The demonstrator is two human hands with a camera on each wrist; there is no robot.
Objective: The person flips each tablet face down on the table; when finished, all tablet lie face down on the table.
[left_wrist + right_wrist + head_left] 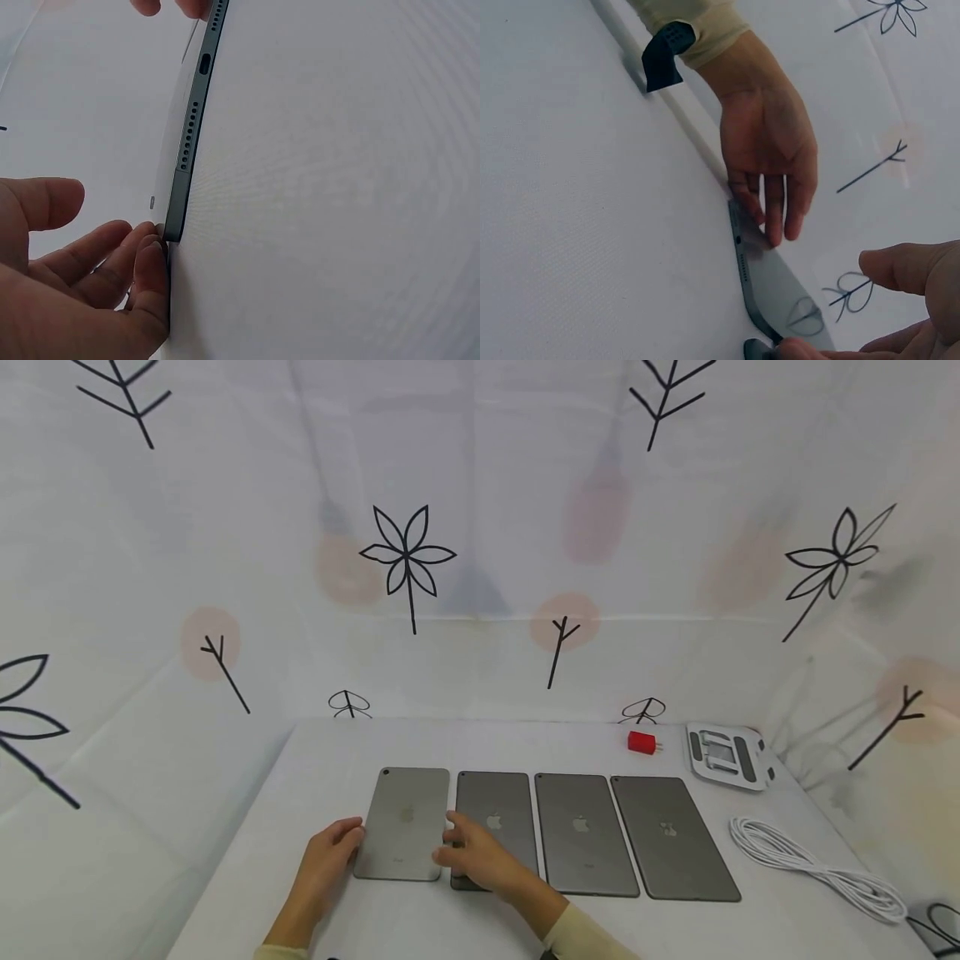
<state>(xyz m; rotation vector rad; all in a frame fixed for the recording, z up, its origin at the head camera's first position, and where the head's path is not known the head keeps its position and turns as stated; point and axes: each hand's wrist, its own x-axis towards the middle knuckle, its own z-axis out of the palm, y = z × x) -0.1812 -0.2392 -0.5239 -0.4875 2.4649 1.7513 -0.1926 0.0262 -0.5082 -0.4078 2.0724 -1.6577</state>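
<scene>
A light silver tablet (399,839) lies back up on the white table, at the left end of a row. My left hand (327,858) touches its left edge with relaxed fingers. At its right edge is my right hand (486,862), fingertips close to or on the rim, thumb held apart. The right hand partly covers a second, darker tablet (513,831) beside it. In the left wrist view, the left fingers meet a corner of the silver tablet (193,127), whose port and speaker holes show. The right wrist view shows both hands about that same tablet (769,270).
To the right lie two more dark grey tablets, a middle one (588,843) and a right-end one (675,847). Behind them sit a red plug adapter (642,742) and a white folding stand (726,758). A coiled white cable (817,868) lies at the right. Patterned cloth (480,677) hangs around the table.
</scene>
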